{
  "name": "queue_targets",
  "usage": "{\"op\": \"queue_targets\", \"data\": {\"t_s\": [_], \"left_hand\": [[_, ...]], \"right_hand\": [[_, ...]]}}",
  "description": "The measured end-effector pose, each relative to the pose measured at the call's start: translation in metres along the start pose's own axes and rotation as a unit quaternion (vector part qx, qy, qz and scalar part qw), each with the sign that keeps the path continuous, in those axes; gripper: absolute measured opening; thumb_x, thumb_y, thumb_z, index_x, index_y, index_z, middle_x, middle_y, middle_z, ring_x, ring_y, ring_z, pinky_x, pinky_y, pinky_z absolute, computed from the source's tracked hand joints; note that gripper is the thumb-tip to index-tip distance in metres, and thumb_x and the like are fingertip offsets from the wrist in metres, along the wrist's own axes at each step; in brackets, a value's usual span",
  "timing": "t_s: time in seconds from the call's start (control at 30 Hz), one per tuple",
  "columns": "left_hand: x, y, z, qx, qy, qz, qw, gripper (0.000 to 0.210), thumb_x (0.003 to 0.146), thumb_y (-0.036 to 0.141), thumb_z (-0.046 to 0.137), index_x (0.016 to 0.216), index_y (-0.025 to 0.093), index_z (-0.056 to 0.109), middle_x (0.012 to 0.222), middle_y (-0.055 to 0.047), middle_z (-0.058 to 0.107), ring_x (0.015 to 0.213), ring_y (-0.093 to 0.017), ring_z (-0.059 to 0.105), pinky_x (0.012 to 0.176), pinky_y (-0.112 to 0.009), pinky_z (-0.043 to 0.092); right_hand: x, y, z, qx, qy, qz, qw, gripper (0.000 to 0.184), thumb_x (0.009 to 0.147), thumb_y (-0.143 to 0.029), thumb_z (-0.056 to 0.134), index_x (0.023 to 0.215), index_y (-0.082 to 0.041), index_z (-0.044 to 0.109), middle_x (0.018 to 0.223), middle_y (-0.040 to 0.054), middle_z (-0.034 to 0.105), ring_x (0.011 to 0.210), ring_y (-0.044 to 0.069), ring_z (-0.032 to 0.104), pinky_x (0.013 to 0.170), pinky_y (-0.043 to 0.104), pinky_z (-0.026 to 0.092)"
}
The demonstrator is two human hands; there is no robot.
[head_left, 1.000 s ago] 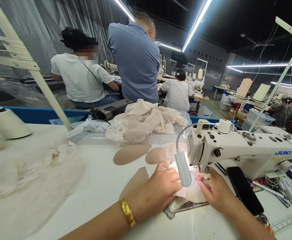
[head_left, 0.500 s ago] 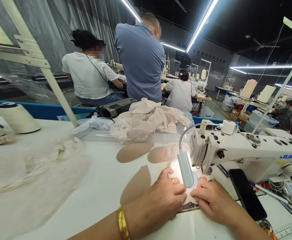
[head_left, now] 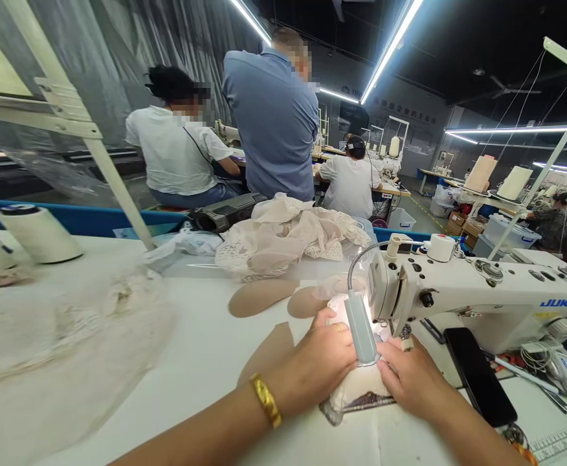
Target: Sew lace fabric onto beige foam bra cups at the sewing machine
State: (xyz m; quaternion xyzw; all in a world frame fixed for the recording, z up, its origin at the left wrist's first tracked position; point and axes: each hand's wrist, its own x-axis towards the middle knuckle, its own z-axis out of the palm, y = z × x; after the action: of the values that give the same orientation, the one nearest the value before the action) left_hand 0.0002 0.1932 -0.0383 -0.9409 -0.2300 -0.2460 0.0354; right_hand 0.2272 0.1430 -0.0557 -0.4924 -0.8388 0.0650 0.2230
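Pinkish fabric, end forward, long axis unclear

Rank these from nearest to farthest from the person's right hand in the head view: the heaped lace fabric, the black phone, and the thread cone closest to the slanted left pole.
1. Black phone: just to the right of the right hand.
2. Heaped lace fabric: beyond the hand, to its left.
3. Thread cone: far over on the left side.

1 head view: faces forward and down, near left hand, right hand.
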Motion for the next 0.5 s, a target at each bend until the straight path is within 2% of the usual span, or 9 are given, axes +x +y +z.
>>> {"op": "queue_targets", "data": {"t_s": [0.1, 0.17, 0.27, 0.33, 0.4, 0.5], "left_hand": [[0.008, -0.007, -0.007, -0.03, -0.01, -0.04, 0.999, 0.031, 0.094, 0.006, 0.046, 0.075, 0.022, 0.065, 0.078, -0.001, 0.071, 0.077, -0.022, 0.062, 0.097, -0.051, 0.039], [0.016, -0.018, -0.013, -0.027, 0.017, -0.106, 0.994, 0.03, 0.093, 0.01, 0.045, 0.081, 0.022, 0.07, 0.09, -0.007, 0.074, 0.087, -0.027, 0.064, 0.098, -0.053, 0.039], [0.034, -0.044, -0.018, -0.024, 0.072, -0.227, 0.971, 0.022, 0.091, 0.021, 0.053, 0.088, 0.019, 0.075, 0.111, -0.017, 0.074, 0.104, -0.038, 0.064, 0.098, -0.057, 0.04], [0.046, -0.063, -0.017, -0.053, 0.087, -0.285, 0.953, 0.02, 0.087, 0.033, 0.061, 0.077, 0.02, 0.073, 0.093, -0.013, 0.076, 0.091, -0.035, 0.068, 0.089, -0.05, 0.048], [0.055, -0.081, -0.018, -0.094, 0.105, -0.327, 0.935, 0.032, 0.085, 0.045, 0.064, 0.065, 0.022, 0.069, 0.068, -0.005, 0.071, 0.07, -0.027, 0.066, 0.074, -0.039, 0.051], [0.057, -0.1, -0.033, -0.128, 0.174, -0.371, 0.903, 0.044, 0.09, 0.057, 0.055, 0.07, 0.021, 0.069, 0.063, -0.002, 0.069, 0.064, -0.023, 0.065, 0.063, -0.033, 0.051]], "right_hand": [[-0.001, 0.001, 0.0, 0.001, 0.0, 0.009, 1.0, 0.018, 0.098, -0.014, 0.051, 0.098, -0.022, 0.066, 0.099, 0.0065, 0.068, 0.089, 0.025, 0.055, 0.078, 0.034, 0.041], [-0.003, 0.002, 0.001, -0.007, 0.001, 0.013, 1.0, 0.019, 0.099, -0.016, 0.051, 0.103, -0.022, 0.068, 0.1, 0.0071, 0.068, 0.09, 0.026, 0.054, 0.078, 0.034, 0.041], [-0.004, 0.004, 0.004, -0.024, 0.003, 0.012, 1.0, 0.022, 0.1, -0.017, 0.05, 0.107, -0.022, 0.07, 0.098, 0.0078, 0.068, 0.089, 0.026, 0.053, 0.076, 0.034, 0.04], [-0.004, 0.006, 0.005, -0.033, 0.006, 0.009, 0.999, 0.023, 0.1, -0.017, 0.05, 0.108, -0.022, 0.07, 0.097, 0.0081, 0.068, 0.088, 0.026, 0.052, 0.076, 0.034, 0.04], [-0.004, 0.007, 0.006, -0.038, 0.009, 0.005, 0.999, 0.023, 0.1, -0.018, 0.05, 0.11, -0.022, 0.071, 0.097, 0.0084, 0.067, 0.088, 0.026, 0.051, 0.076, 0.035, 0.04], [-0.004, 0.007, 0.006, -0.034, 0.014, 0.001, 0.999, 0.023, 0.1, -0.017, 0.05, 0.109, -0.021, 0.071, 0.097, 0.0085, 0.066, 0.09, 0.026, 0.052, 0.076, 0.034, 0.04]]}}
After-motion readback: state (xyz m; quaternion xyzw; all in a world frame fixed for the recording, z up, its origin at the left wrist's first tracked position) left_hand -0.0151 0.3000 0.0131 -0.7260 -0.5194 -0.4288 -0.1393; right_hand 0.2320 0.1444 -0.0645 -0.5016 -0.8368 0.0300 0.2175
